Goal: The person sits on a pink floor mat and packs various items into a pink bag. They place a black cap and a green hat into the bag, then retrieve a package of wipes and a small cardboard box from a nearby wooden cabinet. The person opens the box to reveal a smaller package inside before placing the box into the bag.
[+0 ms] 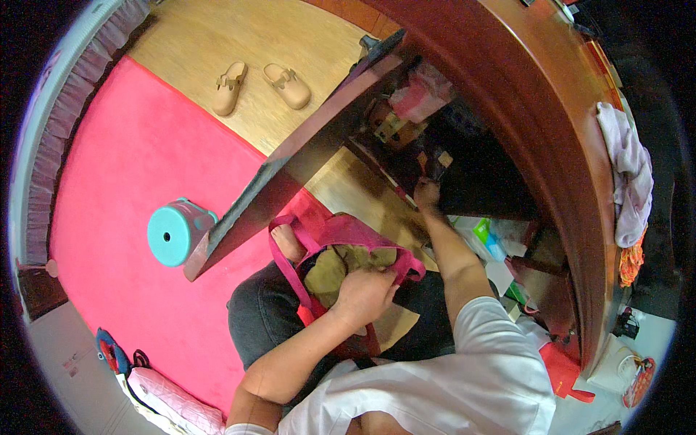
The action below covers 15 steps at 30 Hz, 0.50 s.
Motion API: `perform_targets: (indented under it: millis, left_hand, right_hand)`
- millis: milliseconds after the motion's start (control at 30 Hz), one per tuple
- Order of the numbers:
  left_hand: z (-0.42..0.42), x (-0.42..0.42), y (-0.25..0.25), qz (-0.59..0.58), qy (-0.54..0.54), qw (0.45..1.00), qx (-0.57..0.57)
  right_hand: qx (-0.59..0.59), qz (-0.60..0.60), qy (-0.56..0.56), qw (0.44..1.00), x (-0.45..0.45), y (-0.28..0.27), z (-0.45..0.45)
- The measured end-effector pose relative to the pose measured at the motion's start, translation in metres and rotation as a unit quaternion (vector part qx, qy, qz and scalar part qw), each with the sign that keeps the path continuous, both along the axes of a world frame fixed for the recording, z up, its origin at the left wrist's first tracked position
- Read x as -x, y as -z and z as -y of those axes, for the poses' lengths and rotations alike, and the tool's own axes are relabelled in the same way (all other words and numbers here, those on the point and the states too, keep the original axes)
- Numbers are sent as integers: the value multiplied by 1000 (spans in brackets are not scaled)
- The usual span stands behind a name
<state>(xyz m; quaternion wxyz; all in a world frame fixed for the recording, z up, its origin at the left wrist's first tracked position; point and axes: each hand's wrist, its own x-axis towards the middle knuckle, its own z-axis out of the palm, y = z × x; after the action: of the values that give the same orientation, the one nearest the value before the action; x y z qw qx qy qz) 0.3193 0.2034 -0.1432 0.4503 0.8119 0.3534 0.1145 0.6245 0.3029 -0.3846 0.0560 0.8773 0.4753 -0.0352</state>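
A magenta fabric tote bag [348,231] rests by my lap, with bunched olive-green cloth [326,272] showing in its opening. My left hand [370,296] grips the near edge of the bag. My right hand [427,193] reaches into the dark interior of a wooden cabinet, beside small items with tan patches [445,159]. Shadow hides its fingertips, so whether it holds anything cannot be told. Further inside the cabinet lies a pink and whitish bundle [421,95].
An open cabinet door [293,147] slants across the left of the bag. Beyond it are a turquoise plastic stool [169,234] on a pink mat [136,152] and beige clogs [288,87]. Green and white packages [481,234] lie by my right forearm. A lilac cloth [625,174] hangs over the cabinet top.
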Motion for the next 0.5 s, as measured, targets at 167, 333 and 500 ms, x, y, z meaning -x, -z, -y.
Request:
perform_targets:
  millis: [167, 333, 500]
  left_hand:
    - [1, 0, 4, 53, -22, 998, -34]
    - [-1, 7, 3, 22, -29, 999, -22]
    - [-4, 6, 1, 30, -40, 998, -33]
  right_hand:
    - [-310, -21, -98, 945, -16, -33, -30]
    - [-232, -266, 72, 933, 38, -181, -109]
    - [-293, -358, -35, 886, 45, -234, -167]
